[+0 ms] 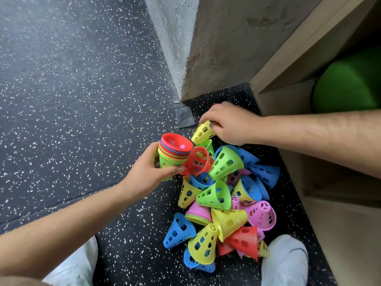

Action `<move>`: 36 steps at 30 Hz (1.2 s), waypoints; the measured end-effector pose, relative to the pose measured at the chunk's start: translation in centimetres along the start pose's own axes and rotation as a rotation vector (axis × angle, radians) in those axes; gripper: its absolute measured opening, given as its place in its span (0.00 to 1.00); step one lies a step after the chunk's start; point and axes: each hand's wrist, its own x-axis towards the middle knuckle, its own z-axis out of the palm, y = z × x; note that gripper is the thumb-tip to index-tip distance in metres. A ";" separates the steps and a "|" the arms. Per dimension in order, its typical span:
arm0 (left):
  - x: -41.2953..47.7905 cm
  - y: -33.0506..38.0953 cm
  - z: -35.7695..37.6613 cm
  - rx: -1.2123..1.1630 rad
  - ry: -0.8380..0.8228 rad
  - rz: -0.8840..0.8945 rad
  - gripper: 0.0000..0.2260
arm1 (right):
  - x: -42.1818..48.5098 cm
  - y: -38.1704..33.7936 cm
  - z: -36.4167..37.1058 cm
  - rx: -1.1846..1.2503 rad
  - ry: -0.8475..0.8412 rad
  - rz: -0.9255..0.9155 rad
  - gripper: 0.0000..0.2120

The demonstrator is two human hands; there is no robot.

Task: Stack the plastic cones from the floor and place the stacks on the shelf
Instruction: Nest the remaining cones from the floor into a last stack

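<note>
While the left hand (148,172) grips the stack (175,150) upright, mouths upward, the right hand (231,124) pinches a yellow cone (202,133) by its narrow end, mouth tilted downward.

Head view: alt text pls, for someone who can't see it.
A person's left hand holds a nested stack of cones, red on top, while the right hand pinches a yellow cone at the far edge of a loose pile of coloured cones on the dark speckled floor. A wooden shelf stands to the right.
</note>
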 end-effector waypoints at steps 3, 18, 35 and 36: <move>0.3 0.0 0.1 0.012 -0.013 0.004 0.31 | 0.4 0.1 0.9 -0.015 0.024 0.090 0.18; 0.6 -0.5 -0.4 -0.017 -0.015 -0.025 0.30 | -0.2 -0.3 -0.3 0.326 0.220 0.032 0.06; 3.0 1.0 0.4 0.049 -0.085 0.029 0.35 | -1.7 -0.5 0.1 0.633 0.212 0.047 0.10; 3.3 1.2 0.4 0.059 -0.092 0.034 0.34 | -1.3 0.4 0.3 0.529 0.261 0.064 0.10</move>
